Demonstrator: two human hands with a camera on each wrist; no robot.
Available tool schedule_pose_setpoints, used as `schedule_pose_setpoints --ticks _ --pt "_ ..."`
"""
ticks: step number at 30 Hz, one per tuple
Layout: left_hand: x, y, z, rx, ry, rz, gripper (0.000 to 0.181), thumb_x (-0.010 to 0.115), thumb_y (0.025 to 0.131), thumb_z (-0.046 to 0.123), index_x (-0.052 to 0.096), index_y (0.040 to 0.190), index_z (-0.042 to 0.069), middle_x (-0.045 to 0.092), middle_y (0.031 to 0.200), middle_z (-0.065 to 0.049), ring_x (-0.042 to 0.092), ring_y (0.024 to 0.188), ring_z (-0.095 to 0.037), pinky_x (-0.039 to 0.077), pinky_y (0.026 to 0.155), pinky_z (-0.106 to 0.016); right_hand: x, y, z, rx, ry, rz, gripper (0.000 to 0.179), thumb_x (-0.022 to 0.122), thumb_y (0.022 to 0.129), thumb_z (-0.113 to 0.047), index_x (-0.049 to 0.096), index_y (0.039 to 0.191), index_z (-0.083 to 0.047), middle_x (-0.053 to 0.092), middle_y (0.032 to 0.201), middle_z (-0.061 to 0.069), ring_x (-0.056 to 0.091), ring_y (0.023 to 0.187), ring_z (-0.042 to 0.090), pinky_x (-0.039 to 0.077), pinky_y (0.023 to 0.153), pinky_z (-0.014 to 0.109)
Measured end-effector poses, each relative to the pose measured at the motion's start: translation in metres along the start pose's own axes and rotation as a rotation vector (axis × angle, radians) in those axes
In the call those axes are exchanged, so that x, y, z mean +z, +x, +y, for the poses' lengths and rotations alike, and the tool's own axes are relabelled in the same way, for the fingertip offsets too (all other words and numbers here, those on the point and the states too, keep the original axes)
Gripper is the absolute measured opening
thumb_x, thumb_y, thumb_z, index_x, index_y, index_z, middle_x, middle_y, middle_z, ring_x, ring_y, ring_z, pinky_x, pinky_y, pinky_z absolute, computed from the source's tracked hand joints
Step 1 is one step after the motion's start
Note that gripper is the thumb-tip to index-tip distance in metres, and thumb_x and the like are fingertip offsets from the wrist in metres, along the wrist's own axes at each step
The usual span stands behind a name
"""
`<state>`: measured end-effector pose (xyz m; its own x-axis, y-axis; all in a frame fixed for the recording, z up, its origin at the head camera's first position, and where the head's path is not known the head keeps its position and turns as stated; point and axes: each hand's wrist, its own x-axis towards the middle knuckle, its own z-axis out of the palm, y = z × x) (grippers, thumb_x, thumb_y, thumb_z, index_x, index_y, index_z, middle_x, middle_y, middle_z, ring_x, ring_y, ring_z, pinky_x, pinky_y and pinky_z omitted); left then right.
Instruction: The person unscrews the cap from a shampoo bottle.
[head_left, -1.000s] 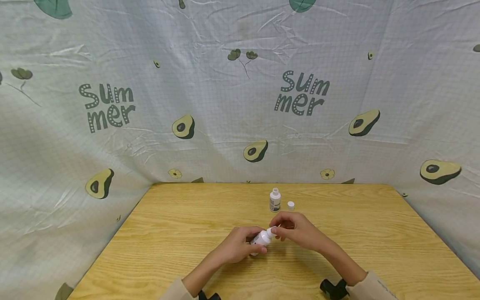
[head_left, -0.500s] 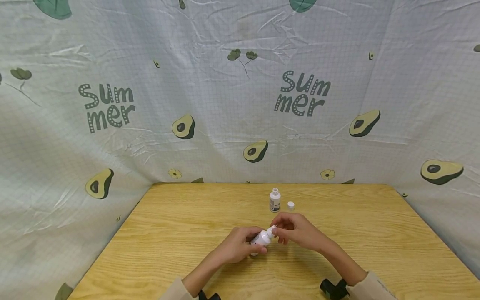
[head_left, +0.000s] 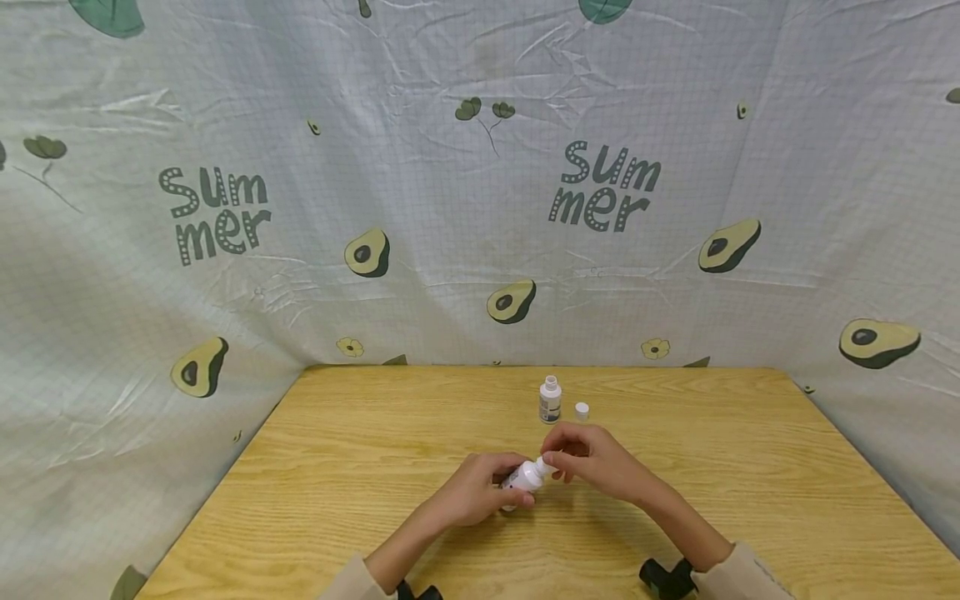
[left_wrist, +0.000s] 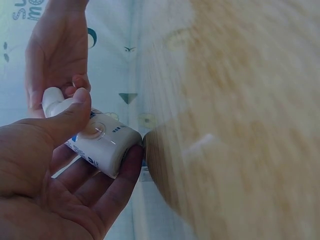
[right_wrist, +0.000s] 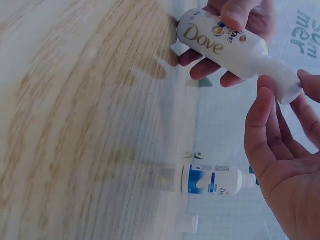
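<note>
My left hand [head_left: 480, 490] grips a small white Dove bottle [head_left: 522, 477], fingers wrapped round its body and thumb across the side. The bottle is tilted, its neck leaning up and to the right. With thumb and fingertips, my right hand [head_left: 592, 458] pinches the white cap [right_wrist: 286, 82] at the bottle's neck. In the right wrist view the gold Dove lettering faces the camera. The left wrist view shows the bottle's base [left_wrist: 125, 152] low over the wooden table [left_wrist: 240, 150], with left fingers beneath it.
Behind the hands stands a second white Dove bottle [head_left: 550, 402], upright and uncapped. A loose white cap [head_left: 582, 410] lies to its right. A curtain [head_left: 420, 183] printed with avocados hangs along the table's far edge and both sides.
My right fingers shift slightly back and forth on the cap. The left hand and its bottle stay in place, as do the second bottle and loose cap.
</note>
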<state>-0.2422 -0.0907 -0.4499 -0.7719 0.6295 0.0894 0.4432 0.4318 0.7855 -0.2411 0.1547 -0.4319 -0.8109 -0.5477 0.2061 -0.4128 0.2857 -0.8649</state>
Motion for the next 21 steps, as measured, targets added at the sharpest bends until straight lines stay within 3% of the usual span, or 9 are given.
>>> schedule_pose_setpoints --ticks 5,12,16,21 --pt "0.0005 0.0 0.0001 0.0 0.012 0.004 0.03 0.078 0.093 0.024 0.074 0.121 0.016 0.075 0.107 0.004 0.063 0.088 0.001 0.052 0.077 -0.02 -0.0002 -0.0006 -0.0023 0.012 0.012 0.006 0.021 0.063 0.103 -0.016 0.065 0.11 0.004 0.069 0.095 0.02 0.07 0.077 0.021 0.061 0.069 0.039" --pt "0.001 0.0 -0.0005 -0.008 0.015 0.008 0.032 0.078 0.093 0.024 0.073 0.124 0.015 0.075 0.109 0.003 0.064 0.088 0.001 0.052 0.077 -0.02 -0.0006 -0.0012 -0.0022 0.053 0.004 -0.03 0.022 0.065 0.103 -0.02 0.065 0.113 0.0 0.068 0.085 0.019 0.069 0.07 0.02 0.061 0.065 0.041" --pt "0.0007 -0.0001 -0.0001 -0.01 0.018 0.011 0.033 0.078 0.094 0.024 0.073 0.124 0.016 0.075 0.11 0.002 0.064 0.089 0.001 0.052 0.078 -0.02 -0.0012 -0.0018 -0.0005 0.017 0.013 -0.048 0.019 0.066 0.102 -0.016 0.065 0.115 -0.002 0.067 0.091 0.023 0.069 0.073 0.021 0.061 0.066 0.042" --pt "0.0011 -0.0006 0.0001 -0.008 0.011 0.011 0.032 0.078 0.093 0.024 0.073 0.124 0.016 0.075 0.11 0.002 0.064 0.09 0.001 0.052 0.078 -0.02 -0.0018 -0.003 0.0004 -0.034 0.035 -0.06 0.018 0.069 0.099 -0.011 0.065 0.115 -0.002 0.066 0.1 0.023 0.066 0.076 0.011 0.061 0.068 0.038"
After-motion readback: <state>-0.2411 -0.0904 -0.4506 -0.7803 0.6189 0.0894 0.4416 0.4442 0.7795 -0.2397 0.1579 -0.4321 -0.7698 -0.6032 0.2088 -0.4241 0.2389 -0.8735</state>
